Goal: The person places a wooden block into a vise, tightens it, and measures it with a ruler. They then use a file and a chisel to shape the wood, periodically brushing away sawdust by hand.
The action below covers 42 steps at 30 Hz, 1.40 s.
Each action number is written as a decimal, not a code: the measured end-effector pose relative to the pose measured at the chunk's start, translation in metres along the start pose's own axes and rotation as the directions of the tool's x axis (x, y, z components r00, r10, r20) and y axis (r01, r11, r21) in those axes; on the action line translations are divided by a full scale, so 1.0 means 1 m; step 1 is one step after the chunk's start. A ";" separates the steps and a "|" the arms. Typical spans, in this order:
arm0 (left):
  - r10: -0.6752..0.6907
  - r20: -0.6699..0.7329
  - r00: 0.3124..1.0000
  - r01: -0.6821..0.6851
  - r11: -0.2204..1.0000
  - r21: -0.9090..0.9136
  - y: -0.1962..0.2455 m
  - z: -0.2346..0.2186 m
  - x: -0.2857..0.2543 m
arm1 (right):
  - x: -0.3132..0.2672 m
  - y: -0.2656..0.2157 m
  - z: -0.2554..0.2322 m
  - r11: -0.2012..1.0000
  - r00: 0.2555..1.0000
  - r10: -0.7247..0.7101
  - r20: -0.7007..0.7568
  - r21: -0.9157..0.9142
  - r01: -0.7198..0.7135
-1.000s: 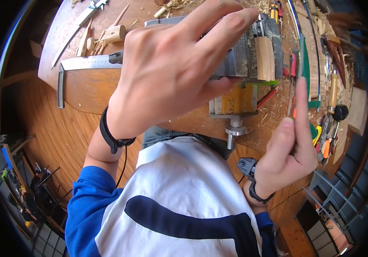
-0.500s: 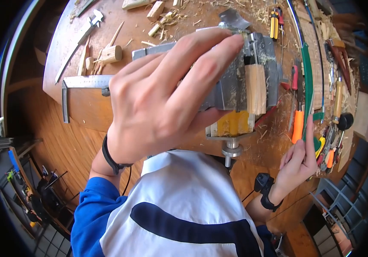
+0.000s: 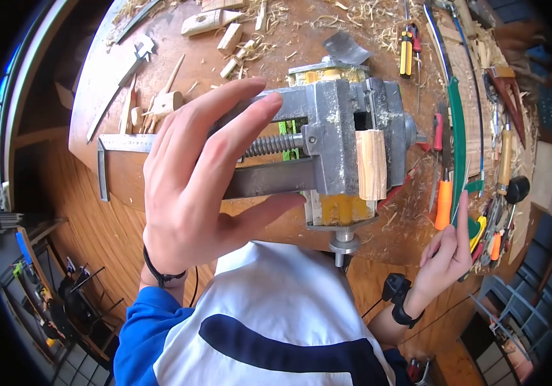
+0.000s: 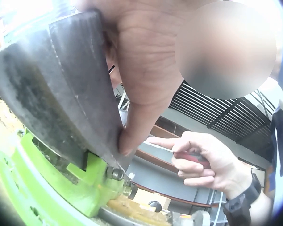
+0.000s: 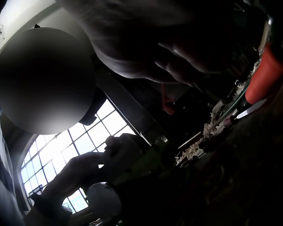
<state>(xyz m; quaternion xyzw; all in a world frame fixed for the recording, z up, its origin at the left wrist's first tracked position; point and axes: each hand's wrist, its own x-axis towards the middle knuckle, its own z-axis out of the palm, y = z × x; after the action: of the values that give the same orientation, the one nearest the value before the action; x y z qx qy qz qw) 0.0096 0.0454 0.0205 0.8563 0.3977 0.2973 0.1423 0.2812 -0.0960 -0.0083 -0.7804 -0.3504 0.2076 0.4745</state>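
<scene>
A pale wood block (image 3: 371, 165) stands clamped at the right end of the grey vise (image 3: 331, 138). Over the vise's left part, my left hand (image 3: 192, 186) has its fingers spread and loosely bent, with the thumb by the lower bar. The left wrist view shows that thumb (image 4: 134, 127) against the vise's grey side (image 4: 80, 80). My right hand (image 3: 444, 260), right of the vise, curls its fingers round a red and dark handle (image 4: 193, 159), index finger extended along a thin blade. In the dark right wrist view the handle cannot be made out.
Right of the vise lie an orange-handled tool (image 3: 444, 204), a green-handled saw (image 3: 458, 128) and yellow-handled pliers (image 3: 406, 51). A steel square (image 3: 125, 143) and caliper (image 3: 131, 61) lie at left. Shavings and wood pieces litter the bench (image 3: 289, 38).
My left hand has moved left along the vise, uncovering its screw and grey body. My right hand has shifted lower in the head view, which now shows more of the bench.
</scene>
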 end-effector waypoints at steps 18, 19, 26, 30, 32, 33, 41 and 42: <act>0.023 0.149 0.989 -0.040 0.992 0.117 0.004 -0.004 0.014 | -0.024 -0.042 -0.001 0.908 0.869 -0.345 0.354 -0.108 0.404; 0.032 0.148 0.988 -0.049 0.992 0.115 0.006 -0.005 0.015 | -0.024 -0.057 -0.003 0.918 0.862 -0.285 0.419 -0.141 0.371; 0.138 0.037 0.990 -0.140 0.988 0.071 0.005 0.005 0.019 | -0.015 -0.074 0.026 0.726 0.626 -0.582 0.519 -0.015 0.687; 0.107 0.024 0.994 -0.108 0.992 0.058 0.004 0.008 0.017 | -0.020 -0.076 0.034 0.727 0.647 -0.564 0.513 -0.063 0.684; 0.104 0.028 0.994 -0.105 0.993 0.062 0.003 0.009 0.017 | -0.022 -0.075 0.037 0.747 0.675 -0.541 0.502 -0.081 0.659; 0.102 0.030 0.994 -0.103 0.993 0.064 0.002 0.010 0.016 | -0.024 -0.078 0.039 0.757 0.690 -0.522 0.501 -0.099 0.645; 0.115 0.029 0.993 -0.117 0.988 0.097 -0.001 0.011 0.014 | -0.032 -0.091 0.044 0.770 0.746 -0.448 0.493 -0.212 0.602; 0.113 0.034 0.993 -0.116 0.988 0.098 -0.001 0.011 0.014 | -0.033 -0.090 0.044 0.773 0.751 -0.451 0.482 -0.209 0.599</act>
<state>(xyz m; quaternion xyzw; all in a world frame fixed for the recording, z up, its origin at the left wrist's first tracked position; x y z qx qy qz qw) 0.0233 0.0567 0.0170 0.8879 0.3600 0.2725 0.0878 0.1987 -0.0664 0.0507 -0.6583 -0.6801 0.1542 0.2835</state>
